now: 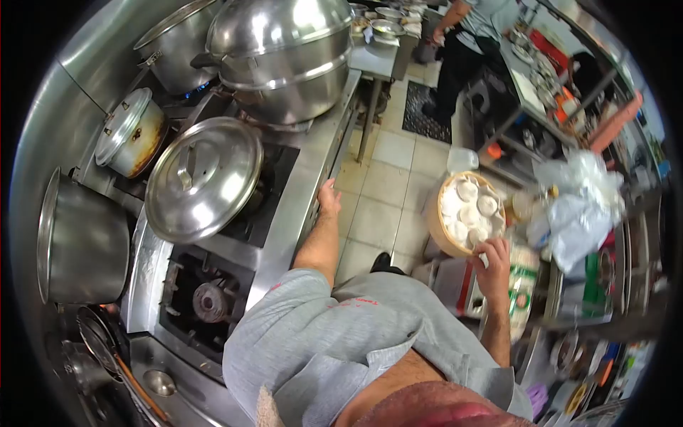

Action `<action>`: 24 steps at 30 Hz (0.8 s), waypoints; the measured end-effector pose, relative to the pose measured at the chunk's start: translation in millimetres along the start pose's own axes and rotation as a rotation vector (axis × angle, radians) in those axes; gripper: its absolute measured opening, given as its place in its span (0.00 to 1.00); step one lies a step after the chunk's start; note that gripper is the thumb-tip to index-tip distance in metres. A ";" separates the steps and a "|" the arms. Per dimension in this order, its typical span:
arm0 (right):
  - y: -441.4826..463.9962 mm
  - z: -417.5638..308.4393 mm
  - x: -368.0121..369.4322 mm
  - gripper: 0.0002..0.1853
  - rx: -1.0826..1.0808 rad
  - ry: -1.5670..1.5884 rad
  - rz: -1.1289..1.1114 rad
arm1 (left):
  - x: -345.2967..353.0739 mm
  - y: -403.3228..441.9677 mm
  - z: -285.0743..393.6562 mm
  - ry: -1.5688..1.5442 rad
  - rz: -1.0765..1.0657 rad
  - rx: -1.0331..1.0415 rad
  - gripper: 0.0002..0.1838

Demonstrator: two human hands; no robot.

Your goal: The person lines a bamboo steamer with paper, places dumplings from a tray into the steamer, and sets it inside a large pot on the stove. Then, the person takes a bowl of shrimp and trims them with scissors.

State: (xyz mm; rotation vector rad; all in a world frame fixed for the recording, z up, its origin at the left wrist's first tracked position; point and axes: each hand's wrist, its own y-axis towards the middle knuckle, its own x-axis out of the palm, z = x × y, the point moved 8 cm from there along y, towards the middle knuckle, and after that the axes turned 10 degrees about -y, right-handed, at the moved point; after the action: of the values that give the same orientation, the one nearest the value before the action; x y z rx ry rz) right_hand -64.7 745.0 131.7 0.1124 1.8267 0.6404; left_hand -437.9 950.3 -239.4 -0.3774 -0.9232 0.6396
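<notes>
A round bamboo steamer [435, 226] full of pale buns [469, 213] stands to the right of the tiled floor. My right hand [492, 265] is at its near rim, fingers bent over the edge; how firmly they grip is hard to see. Beside the front edge of the steel stove [284, 213], my left hand [329, 199] has its fingers apart and holds nothing. A large domed lid [206, 178] lies on the stove to the left of that hand. Farther back, a big stacked steamer pot [281, 64] stands on the stove.
Several pots, among them a stained one [139, 139] and a deep one [89, 242], line the left side. A bare burner [211, 302] lies nearer. Plastic bags [580, 206] are at the right. Another person [473, 43] stands at the back by a dark mat [427, 114].
</notes>
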 end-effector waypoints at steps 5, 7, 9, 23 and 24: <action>90.6 68.5 17.5 0.13 -0.063 -0.005 0.005 | 45.9 51.0 -15.6 -0.219 0.132 0.066 0.37; 126.2 89.6 25.0 0.13 -0.073 0.003 0.013 | 34.6 107.6 -49.2 -0.340 -0.031 -0.039 0.37; 158.9 108.7 34.6 0.13 -0.089 0.024 0.012 | 58.8 101.1 -69.0 0.251 -0.328 -0.266 0.35; 378.2 119.5 84.4 0.16 -0.288 0.064 0.050 | 540.1 -173.8 319.8 1.548 -0.758 1.528 0.22; 394.5 114.8 84.2 0.15 -0.309 0.069 0.038 | 547.6 -183.2 358.0 1.667 -0.497 1.587 0.22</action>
State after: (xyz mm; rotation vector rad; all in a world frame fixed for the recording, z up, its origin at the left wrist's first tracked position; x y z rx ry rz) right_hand -83.0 1153.7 223.9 -0.0826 1.7718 0.9549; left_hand -430.6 1182.3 399.1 0.7281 1.1456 0.2350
